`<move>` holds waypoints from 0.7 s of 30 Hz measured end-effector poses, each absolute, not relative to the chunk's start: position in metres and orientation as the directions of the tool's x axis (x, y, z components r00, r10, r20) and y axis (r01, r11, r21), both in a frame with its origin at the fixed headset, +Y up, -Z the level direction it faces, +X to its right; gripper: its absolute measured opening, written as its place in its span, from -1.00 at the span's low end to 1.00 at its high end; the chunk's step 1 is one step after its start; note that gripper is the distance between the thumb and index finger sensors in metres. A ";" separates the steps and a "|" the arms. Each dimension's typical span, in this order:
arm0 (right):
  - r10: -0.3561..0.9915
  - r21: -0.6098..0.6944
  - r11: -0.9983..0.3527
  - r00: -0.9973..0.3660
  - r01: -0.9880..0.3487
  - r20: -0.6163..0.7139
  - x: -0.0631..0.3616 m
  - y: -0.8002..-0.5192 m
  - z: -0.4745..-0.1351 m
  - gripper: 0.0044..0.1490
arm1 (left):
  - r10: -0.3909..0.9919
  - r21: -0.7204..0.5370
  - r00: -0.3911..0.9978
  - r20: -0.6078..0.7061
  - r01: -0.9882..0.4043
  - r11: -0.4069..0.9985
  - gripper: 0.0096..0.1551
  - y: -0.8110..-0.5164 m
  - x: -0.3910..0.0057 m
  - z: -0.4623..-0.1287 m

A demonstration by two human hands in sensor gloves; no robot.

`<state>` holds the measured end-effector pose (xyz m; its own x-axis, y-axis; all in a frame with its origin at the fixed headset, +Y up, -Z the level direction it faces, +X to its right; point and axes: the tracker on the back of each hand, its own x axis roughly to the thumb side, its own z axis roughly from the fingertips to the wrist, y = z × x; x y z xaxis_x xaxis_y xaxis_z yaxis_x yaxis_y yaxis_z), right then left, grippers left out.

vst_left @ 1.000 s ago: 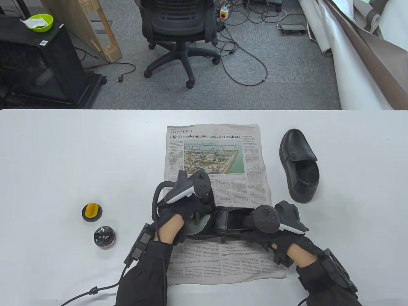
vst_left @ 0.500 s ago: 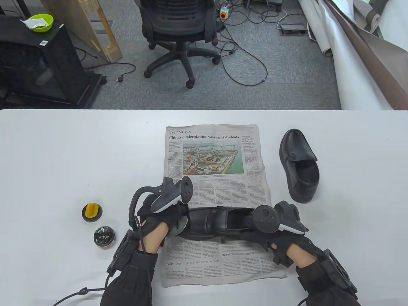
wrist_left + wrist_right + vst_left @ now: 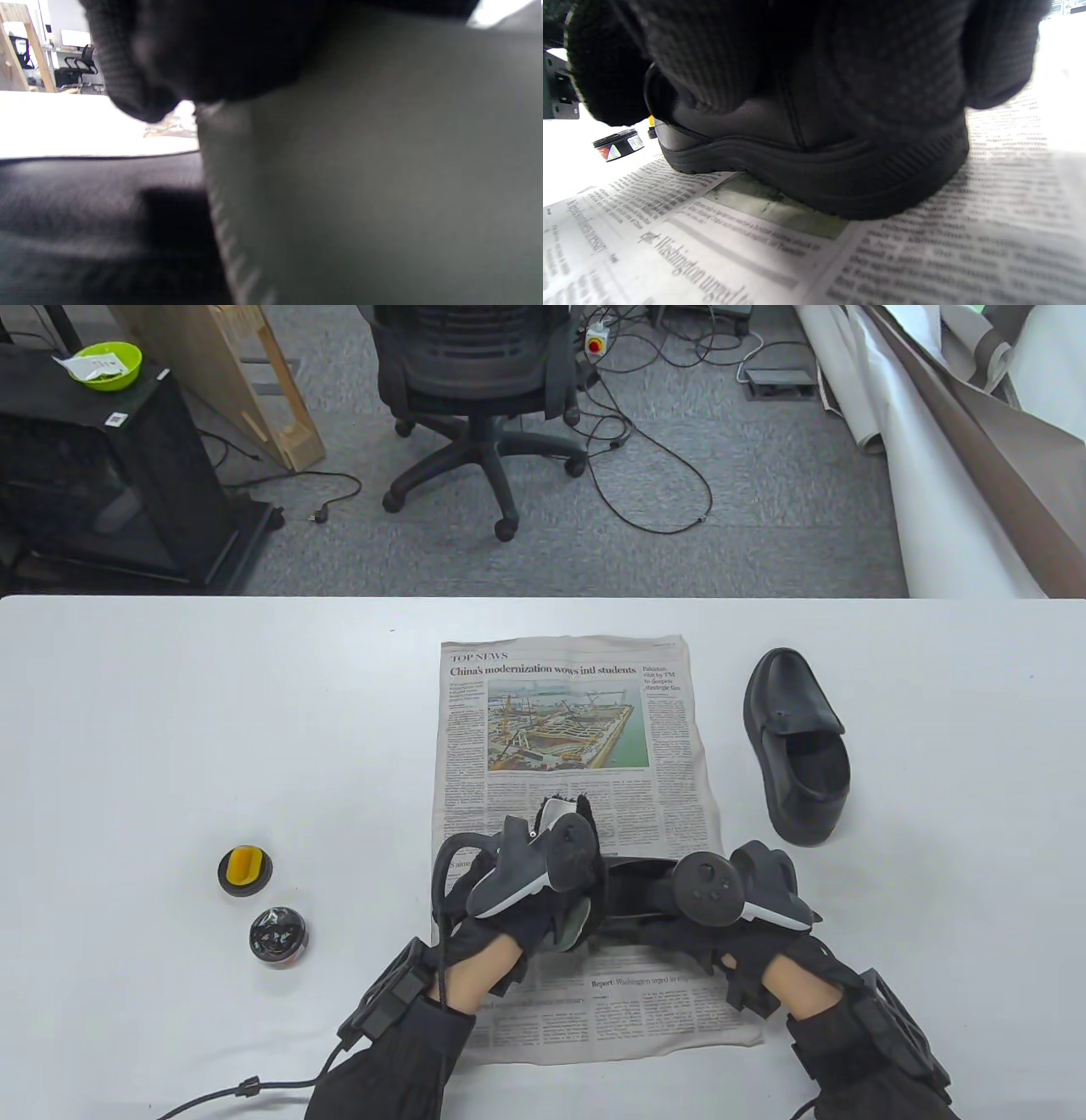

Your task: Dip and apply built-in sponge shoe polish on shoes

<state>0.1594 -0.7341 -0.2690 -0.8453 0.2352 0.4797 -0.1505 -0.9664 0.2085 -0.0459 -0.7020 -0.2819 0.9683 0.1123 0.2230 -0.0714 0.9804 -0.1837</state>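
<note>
Newspaper [image 3: 577,712], table view: section head "TOP NEWS"; headline "China's modernization wows intl students"; lower line "Report: Washington urged to…", rest hidden. Right wrist view: "Washington urged" partly legible. Tin [image 3: 618,144] label unreadable.

Two shoes [image 3: 632,891] [image 3: 797,746], one newspaper [image 3: 568,712], two tins [image 3: 244,871] [image 3: 278,936]

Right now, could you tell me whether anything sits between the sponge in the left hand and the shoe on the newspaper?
Nothing visible does: the left hand holds the grey sponge right against the shoe, which the right hand steadies.
</note>
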 end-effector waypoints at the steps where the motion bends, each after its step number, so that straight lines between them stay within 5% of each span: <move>1: 0.236 0.210 -0.966 -0.845 -0.150 0.480 0.159 -0.734 -0.269 -0.48 | 0.130 -0.200 0.969 0.211 -0.087 0.976 -0.43 -0.702 -0.048 -0.283; 17: 0.229 0.202 -0.968 -0.851 -0.149 0.473 0.160 -0.734 -0.268 -0.48 | -0.150 -0.270 0.988 0.023 0.150 0.951 -0.44 -0.704 -0.123 -0.290; 21: 0.230 0.201 -0.968 -0.851 -0.150 0.472 0.160 -0.734 -0.268 -0.48 | -0.070 -0.128 0.997 0.045 0.076 0.989 -0.43 -0.693 -0.124 -0.283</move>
